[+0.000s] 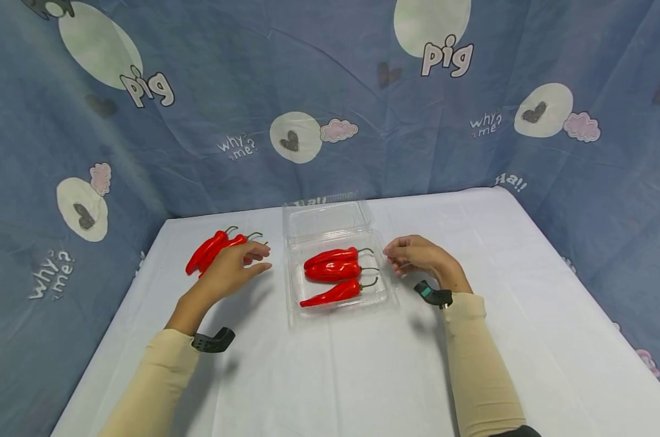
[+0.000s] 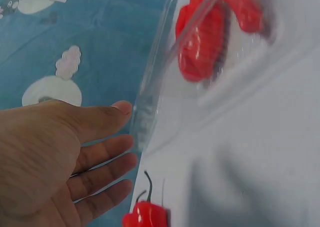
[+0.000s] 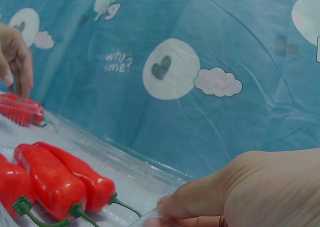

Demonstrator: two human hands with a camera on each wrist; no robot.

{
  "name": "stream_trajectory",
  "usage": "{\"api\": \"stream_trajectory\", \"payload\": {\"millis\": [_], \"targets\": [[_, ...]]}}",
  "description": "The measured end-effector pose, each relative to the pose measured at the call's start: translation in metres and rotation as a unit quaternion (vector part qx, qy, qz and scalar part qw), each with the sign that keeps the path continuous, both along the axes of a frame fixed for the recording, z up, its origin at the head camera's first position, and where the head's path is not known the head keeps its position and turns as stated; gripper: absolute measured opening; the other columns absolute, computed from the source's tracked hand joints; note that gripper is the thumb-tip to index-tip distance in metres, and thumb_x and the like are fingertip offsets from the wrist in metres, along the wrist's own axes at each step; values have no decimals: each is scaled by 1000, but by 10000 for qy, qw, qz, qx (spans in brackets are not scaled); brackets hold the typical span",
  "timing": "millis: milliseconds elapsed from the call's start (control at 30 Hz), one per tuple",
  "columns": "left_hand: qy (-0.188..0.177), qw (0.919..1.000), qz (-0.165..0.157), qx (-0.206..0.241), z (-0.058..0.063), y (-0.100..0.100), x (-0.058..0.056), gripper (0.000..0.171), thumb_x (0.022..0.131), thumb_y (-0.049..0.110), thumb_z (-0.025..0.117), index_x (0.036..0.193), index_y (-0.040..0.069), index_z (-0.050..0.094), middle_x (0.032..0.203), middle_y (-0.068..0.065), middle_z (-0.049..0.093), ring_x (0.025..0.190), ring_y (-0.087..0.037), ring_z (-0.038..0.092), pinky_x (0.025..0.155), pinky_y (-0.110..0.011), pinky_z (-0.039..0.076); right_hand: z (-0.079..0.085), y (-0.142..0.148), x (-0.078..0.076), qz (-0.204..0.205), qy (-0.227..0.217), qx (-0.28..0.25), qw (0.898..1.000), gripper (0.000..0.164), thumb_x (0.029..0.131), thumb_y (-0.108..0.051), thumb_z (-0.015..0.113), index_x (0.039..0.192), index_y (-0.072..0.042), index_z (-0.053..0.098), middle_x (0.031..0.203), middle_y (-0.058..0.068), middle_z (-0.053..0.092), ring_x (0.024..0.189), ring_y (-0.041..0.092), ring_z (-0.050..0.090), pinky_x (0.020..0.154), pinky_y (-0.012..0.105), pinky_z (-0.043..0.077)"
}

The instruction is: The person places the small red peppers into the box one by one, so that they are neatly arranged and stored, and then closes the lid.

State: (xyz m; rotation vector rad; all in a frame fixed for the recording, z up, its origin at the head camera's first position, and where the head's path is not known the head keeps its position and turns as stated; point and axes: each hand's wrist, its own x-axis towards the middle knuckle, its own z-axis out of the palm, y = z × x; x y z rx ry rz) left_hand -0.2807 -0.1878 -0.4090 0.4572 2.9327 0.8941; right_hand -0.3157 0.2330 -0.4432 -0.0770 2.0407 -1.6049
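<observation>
A clear plastic clamshell box (image 1: 308, 240) lies with its lid folded back, away from the person. Inside its tray are three red peppers (image 1: 335, 271) with green stems, lying sideways with the stems to the right. My left hand (image 1: 234, 270) hovers between the box and a group of red peppers (image 1: 205, 252) on the left, its fingers extended and holding nothing; it partly hides that group. At the box's right edge, my right hand (image 1: 419, 255) pinches the rim between thumb and fingers, as the right wrist view (image 3: 195, 202) shows.
A white cloth covers the table (image 1: 340, 370). Behind and at both sides hangs a blue patterned curtain (image 1: 209, 91), meeting the table's far edge. Dark bands (image 1: 214, 341) sit on both wrists.
</observation>
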Motion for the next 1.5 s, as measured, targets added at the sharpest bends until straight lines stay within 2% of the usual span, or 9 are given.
{"api": "stream_trajectory", "payload": {"millis": [267,667,1100,1367,1500], "targets": [[27,9998,204,-73,-4,-24,-8,39,91,22,76,126,8,66,123,-14,69,112,-30,67,92,-48,56,1,0,0,-15,-32,1,10000,33,101,-15,59,121,11,55,84,4,60,69,14,60,71,31,57],[144,9985,446,-288,-3,-49,-13,40,94,21,73,129,3,64,124,-16,66,115,-35,62,99,-54,50,2,0,0,-16,-44,9,10000,30,101,-16,60,117,10,55,84,4,60,69,13,60,70,30,56],[-152,9955,765,-528,-7,-62,-21,45,95,23,71,134,3,60,132,-23,61,122,-42,54,101,-59,48,2,1,0,16,-40,-6,10000,32,101,-16,60,118,10,55,84,4,60,70,14,60,72,32,57],[-111,9955,690,-646,-19,-62,-25,49,93,24,74,136,4,59,132,-24,60,122,-42,53,102,-60,46,1,1,-1,-12,-50,-24,10000,30,101,-15,59,117,10,57,83,4,60,69,14,60,72,33,58],[-352,9939,735,-740,-29,-61,-23,58,91,31,77,139,6,56,137,-23,56,126,-43,49,99,-60,49,0,0,-3,-44,-73,30,10000,29,101,-16,60,116,9,57,82,4,60,69,14,59,72,32,58]]}}
